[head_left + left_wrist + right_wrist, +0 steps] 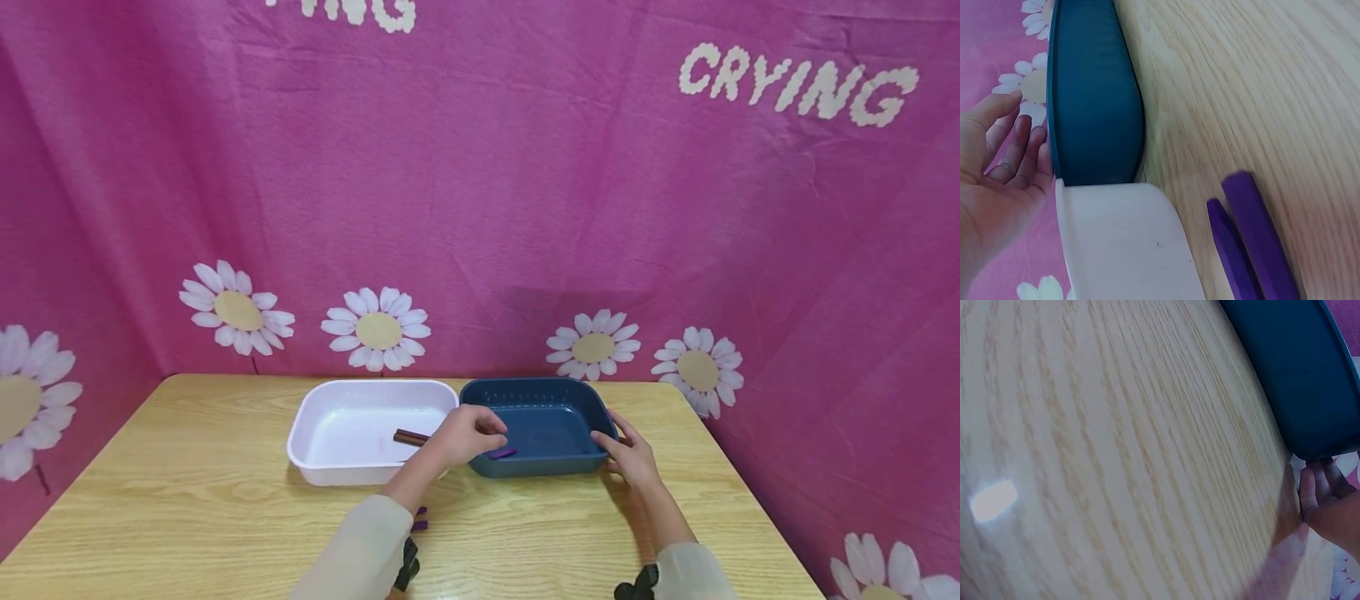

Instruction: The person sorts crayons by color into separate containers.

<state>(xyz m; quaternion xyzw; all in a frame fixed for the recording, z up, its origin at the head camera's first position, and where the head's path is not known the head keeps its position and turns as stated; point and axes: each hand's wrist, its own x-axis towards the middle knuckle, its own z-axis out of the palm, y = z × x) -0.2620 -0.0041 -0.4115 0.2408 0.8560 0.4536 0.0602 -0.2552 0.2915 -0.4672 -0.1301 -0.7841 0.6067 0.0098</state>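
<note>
My left hand (461,435) hovers over the place where the white tray (337,476) meets the dark blue tray (540,467). Its fingers are loosely bent, and the left wrist view shows nothing between them. Just below the fingertips, a purple stick (501,453) lies inside the blue tray, partly hidden by the hand. My right hand (633,457) grips the blue tray's right end, thumb over the rim and fingers against the outside wall (1310,381). Brown sticks (410,437) in the white tray are partly covered by the left hand.
Two purple sticks (1263,240) lie side by side on the wooden table (525,533), in front of the trays and close to the left forearm. A pink cloth (480,208) with printed daisies hangs behind the table and at both sides.
</note>
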